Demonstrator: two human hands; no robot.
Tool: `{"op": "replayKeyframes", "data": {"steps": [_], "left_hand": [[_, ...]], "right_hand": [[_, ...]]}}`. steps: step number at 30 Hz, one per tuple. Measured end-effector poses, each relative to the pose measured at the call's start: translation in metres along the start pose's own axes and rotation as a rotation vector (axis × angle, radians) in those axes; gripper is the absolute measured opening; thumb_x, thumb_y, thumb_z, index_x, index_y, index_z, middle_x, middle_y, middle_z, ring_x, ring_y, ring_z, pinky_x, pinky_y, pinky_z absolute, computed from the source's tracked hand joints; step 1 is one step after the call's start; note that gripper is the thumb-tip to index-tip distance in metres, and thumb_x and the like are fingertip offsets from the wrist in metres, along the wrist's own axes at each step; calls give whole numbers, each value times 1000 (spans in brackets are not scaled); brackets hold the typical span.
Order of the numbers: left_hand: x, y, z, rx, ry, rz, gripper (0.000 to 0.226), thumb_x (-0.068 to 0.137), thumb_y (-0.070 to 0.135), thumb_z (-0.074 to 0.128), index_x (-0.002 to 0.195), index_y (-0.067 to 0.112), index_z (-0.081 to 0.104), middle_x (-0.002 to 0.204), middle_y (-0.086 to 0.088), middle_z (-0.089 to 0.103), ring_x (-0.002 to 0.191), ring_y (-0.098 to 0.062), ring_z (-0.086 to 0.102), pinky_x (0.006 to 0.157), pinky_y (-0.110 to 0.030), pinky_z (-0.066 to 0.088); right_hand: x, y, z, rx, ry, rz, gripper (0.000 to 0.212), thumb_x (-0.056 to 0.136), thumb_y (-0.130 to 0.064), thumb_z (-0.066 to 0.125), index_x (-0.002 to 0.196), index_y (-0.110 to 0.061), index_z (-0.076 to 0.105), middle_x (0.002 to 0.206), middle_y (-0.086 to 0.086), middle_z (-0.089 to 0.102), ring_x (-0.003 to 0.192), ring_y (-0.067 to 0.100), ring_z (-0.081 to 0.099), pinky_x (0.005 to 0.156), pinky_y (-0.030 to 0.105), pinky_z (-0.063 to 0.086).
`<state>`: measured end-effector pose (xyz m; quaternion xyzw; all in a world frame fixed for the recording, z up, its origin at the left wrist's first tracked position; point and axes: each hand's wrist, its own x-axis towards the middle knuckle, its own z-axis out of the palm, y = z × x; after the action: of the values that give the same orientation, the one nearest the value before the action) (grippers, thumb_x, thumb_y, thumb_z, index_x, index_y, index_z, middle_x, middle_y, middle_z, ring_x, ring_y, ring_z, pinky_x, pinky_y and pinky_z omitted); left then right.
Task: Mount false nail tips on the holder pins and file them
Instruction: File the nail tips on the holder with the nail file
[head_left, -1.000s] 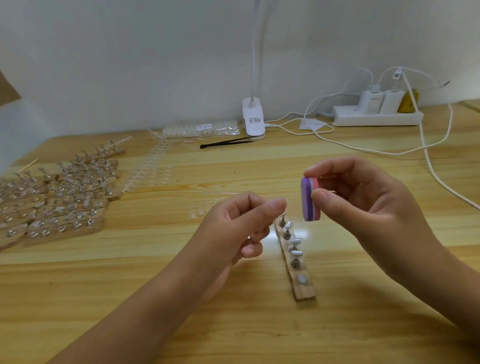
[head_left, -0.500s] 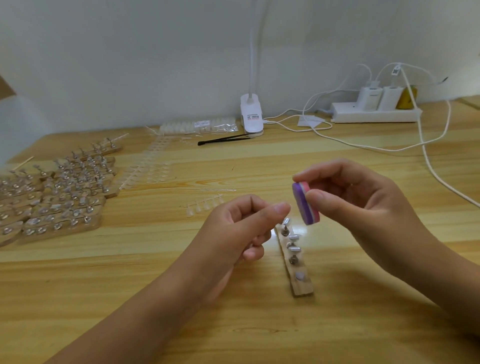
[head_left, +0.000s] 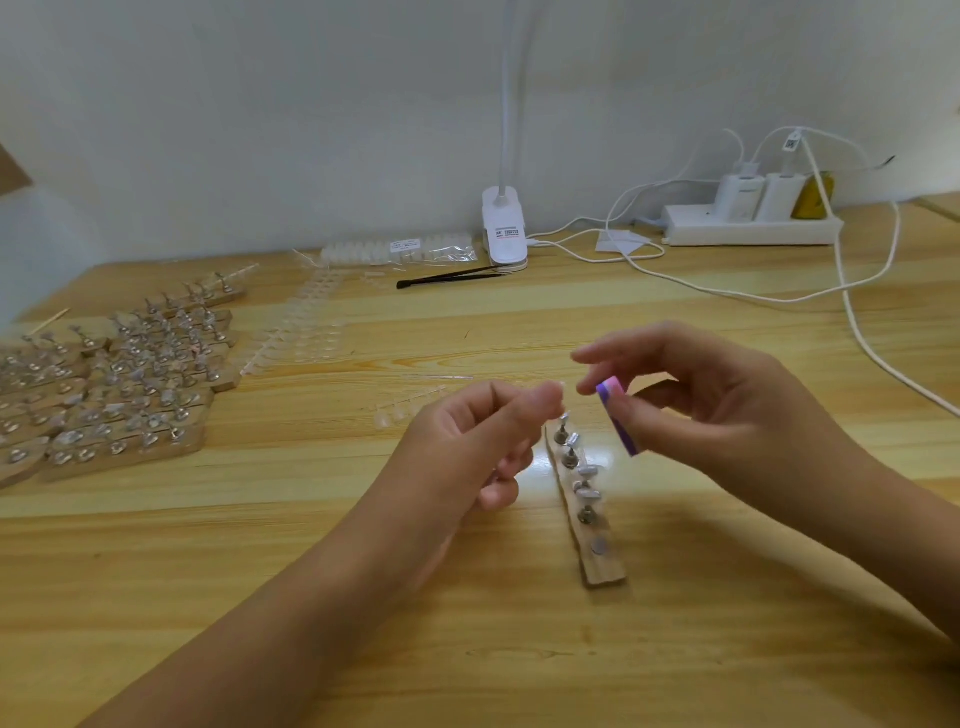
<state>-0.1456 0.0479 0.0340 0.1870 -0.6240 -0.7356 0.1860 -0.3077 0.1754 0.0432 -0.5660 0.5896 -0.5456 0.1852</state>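
Just below hands: holder strip (head_left: 602, 571) runs 12-to-6. Left hand (head_left: 467, 447) nearer, pinched, can't tell what it holds. Right hand (head_left: 727, 415) pinches file block (head_left: 618, 421).

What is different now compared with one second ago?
The right hand tilted the purple-pink file, its top now leaning toward the left hand, and its index finger lifted off it. The left hand still pinches what seems a clear nail tip; the wooden holder strip stayed on the table.

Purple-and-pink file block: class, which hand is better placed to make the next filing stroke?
Right. The right hand pinches the file block, close beside the left hand, whose fingertips pinch what seems a clear nail tip.
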Motion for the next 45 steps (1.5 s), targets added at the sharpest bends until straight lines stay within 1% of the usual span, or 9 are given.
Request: {"op": "replayKeyframes", "data": {"steps": [7,13,16,18,23,29,34,39,45], "left_hand": [[-3,-9,5,223,-52,41,28,73,59,75,72,31,69,56,15,49,52,-6,37,44,-16,34],[0,-4,-3,435,-46,104,64,58,91,54,81,35,73,59,14,57,52,-6,43,46,-13,35],[5,0,-14,454,65,142,60,78,79,49,86,24,73,60,17,58,51,-2,47,51,-15,38],[7,-1,-21,498,121,158,48,79,69,56,84,23,72,61,19,58,53,5,50,55,-14,40],[7,-10,-24,747,129,184,11,80,44,73,83,36,67,69,19,58,63,3,50,59,-14,40],[12,-18,-24,1028,111,206,23,71,58,66,83,44,51,88,18,49,87,8,43,68,-17,36],[14,-21,-24,1048,121,247,28,66,63,64,78,43,49,87,19,48,90,8,41,70,-16,34],[15,-23,-20,1074,101,230,29,65,63,66,77,43,48,89,19,48,97,5,41,74,-16,38],[20,-23,-27,1007,102,241,21,78,57,58,98,50,56,102,27,49,105,11,34,81,-8,33]], "right_hand": [[0,1,3,-147,-151,-73,21,84,-31,73,92,-12,73,95,0,66,83,22,66,71,28,56],[0,-5,-9,-158,-201,8,16,80,-31,72,88,-17,73,95,-2,66,82,23,69,73,32,58],[-3,-11,-15,-155,-296,76,15,74,-37,75,84,-26,73,98,-3,66,87,20,68,75,26,57],[-11,-11,-13,-215,-345,92,10,72,-43,75,80,-37,72,99,-8,62,89,16,67,75,21,55],[-40,-3,-8,-153,-196,204,14,67,-39,78,79,-32,76,92,-13,55,70,14,67,67,22,55],[-44,-4,15,-85,-100,288,20,61,-38,78,76,-24,76,91,-12,57,62,18,65,64,25,54],[-43,-3,21,-62,-23,320,20,59,-38,77,76,-27,77,88,-13,57,59,19,67,62,25,53],[-46,-5,22,-153,-81,300,27,60,-49,75,85,-40,77,98,-15,59,62,12,63,65,21,53],[-45,-5,-10,12,-29,458,38,51,-37,83,86,-31,71,89,-6,72,77,16,74,74,23,57]]}}
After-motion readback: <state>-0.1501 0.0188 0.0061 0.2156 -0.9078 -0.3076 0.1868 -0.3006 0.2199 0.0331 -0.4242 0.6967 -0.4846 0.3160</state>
